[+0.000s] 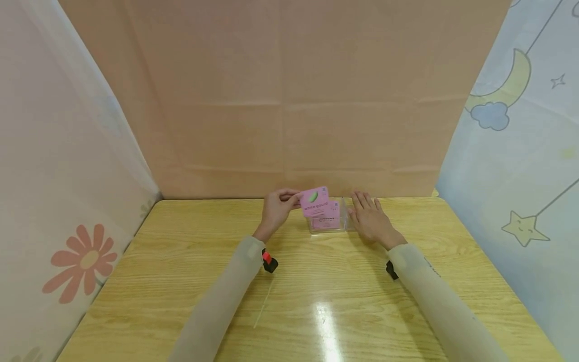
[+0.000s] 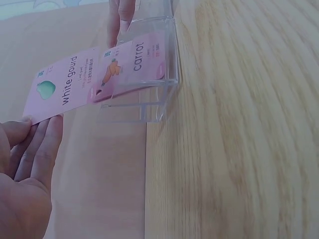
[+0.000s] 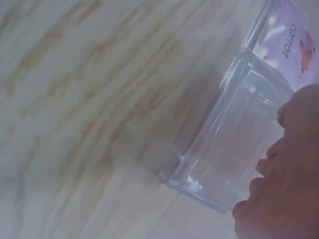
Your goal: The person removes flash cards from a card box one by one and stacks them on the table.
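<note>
A pink "white gourd" card [image 1: 315, 201] is pinched by its edge between the thumb and fingers of my left hand [image 1: 276, 212]. It is held tilted above the left compartment of a clear plastic box [image 2: 170, 69]. In that compartment stands a pink "carrot" card [image 2: 145, 60], partly overlapped by the white gourd card in the left wrist view. My right hand [image 1: 372, 219] lies over the box's right compartment [image 3: 224, 134], fingers extended, holding nothing. In the right wrist view its fingertips are near the box's rim; whether they press on it I cannot tell.
The box stands near the back edge of a wood-grain table [image 1: 316, 281]. A tan sheet [image 1: 280, 100] hangs right behind it. Printed cloths with a flower [image 1: 89, 259] and a moon [image 1: 515, 83] flank the table. Each wrist wears a small black device [image 1: 270, 263].
</note>
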### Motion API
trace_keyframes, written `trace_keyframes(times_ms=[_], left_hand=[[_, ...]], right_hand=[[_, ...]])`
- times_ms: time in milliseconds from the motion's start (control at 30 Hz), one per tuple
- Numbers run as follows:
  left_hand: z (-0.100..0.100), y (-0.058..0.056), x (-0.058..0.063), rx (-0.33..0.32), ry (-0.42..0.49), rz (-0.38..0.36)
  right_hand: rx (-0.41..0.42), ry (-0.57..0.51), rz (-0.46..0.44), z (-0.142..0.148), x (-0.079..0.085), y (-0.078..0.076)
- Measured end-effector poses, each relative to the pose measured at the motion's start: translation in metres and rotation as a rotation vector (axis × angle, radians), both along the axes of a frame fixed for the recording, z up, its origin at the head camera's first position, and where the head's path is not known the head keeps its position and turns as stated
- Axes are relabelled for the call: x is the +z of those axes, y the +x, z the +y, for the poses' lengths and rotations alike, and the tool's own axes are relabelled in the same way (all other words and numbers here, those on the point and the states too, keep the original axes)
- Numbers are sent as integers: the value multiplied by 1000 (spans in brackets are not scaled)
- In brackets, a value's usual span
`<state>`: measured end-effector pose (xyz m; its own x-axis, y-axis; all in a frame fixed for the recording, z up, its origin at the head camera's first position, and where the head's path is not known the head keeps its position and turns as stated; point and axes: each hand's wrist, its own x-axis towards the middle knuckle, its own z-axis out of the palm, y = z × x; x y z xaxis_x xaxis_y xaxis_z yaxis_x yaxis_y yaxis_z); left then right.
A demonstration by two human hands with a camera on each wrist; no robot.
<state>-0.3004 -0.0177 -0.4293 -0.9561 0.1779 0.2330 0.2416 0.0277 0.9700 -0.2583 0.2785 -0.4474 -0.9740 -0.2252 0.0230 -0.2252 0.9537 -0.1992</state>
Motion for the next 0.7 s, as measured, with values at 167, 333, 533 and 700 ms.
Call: trace_keyframes(times_ms=[167, 333, 533, 700], left_hand=[[-4, -1, -1, 1, 11, -23], [-7, 0, -2, -3, 23, -39], [-13, 2, 0, -14, 22, -48], [-19, 3, 1, -13, 37, -97]], right_hand=[[1, -6, -6, 0, 0, 0], [-4, -2, -13, 0, 0, 0], [-2, -5, -3, -1, 0, 0], [-8, -7, 0, -2, 2, 0]])
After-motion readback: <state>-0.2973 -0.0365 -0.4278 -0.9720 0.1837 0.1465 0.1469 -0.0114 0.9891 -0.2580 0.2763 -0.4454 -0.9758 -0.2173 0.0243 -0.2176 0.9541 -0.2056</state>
